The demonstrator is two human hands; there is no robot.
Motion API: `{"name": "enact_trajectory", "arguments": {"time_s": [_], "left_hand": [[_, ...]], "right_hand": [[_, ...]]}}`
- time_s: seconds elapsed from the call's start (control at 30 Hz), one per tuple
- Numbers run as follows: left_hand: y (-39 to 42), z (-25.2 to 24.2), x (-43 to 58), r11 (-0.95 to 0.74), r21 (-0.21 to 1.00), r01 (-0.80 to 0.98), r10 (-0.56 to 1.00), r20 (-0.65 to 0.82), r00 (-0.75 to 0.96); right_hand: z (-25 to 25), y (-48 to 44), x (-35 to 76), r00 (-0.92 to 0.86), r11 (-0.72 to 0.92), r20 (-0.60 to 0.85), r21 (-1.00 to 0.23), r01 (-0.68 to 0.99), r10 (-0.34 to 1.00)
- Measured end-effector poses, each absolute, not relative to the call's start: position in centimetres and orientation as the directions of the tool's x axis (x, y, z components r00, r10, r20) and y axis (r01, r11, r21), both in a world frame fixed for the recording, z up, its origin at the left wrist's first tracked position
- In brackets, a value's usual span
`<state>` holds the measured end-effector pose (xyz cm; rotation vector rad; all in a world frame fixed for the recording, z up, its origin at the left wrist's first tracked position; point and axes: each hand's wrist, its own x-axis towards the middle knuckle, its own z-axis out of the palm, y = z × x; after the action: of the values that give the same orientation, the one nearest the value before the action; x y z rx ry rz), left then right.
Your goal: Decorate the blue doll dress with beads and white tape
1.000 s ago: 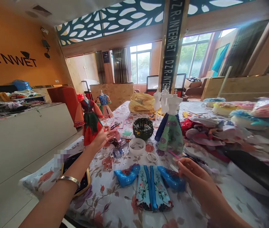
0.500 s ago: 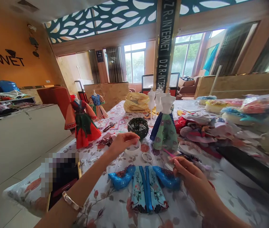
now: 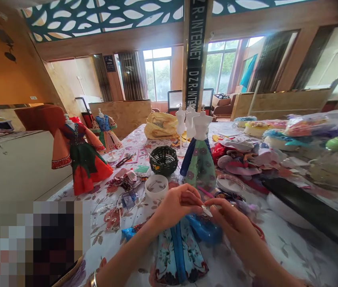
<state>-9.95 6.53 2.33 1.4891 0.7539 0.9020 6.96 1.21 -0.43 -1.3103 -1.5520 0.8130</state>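
My left hand (image 3: 177, 205) is closed in a pinch, its fingertips meeting those of my right hand (image 3: 236, 223). What the left fingertips hold is too small to make out. My right thumb and finger grip a small white pointed piece (image 3: 207, 211). Beneath both hands lies a miniature blue jacket (image 3: 179, 255) with a floral front, its sleeves partly covered by my hands. Just beyond the left hand stands a white bowl (image 3: 157, 187). Behind the right hand a white doll form (image 3: 201, 126) wears a green and navy skirt (image 3: 200, 161).
A dark woven basket (image 3: 163, 161) and a yellow bag (image 3: 161, 125) stand farther back. Two dressed doll forms, one in a red and green dress (image 3: 82, 155), are at left. Fabric scraps (image 3: 246, 157) and a long black object (image 3: 309, 211) lie at right.
My left hand has come down and right from above the white bowl to meet my right hand. The white piece is now between them. The view has turned slightly right.
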Motion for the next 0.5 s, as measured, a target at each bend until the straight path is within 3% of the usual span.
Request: {"name": "enact_trajectory", "arguments": {"time_s": [0.27, 0.5], "left_hand": [[5.5, 2.3, -10.0, -0.072, 0.995, -0.072, 0.910, 0.095, 0.402], [4.5, 2.1, -10.0, -0.145, 0.989, -0.002, 0.920, 0.136, 0.367]], "right_hand": [[-0.8, 1.0, 7.0, -0.084, 0.441, 0.487, -0.689, 0.575, 0.870], [-1.1, 0.8, 7.1, -0.186, 0.543, 0.574, -0.548, 0.636, 0.797]]}}
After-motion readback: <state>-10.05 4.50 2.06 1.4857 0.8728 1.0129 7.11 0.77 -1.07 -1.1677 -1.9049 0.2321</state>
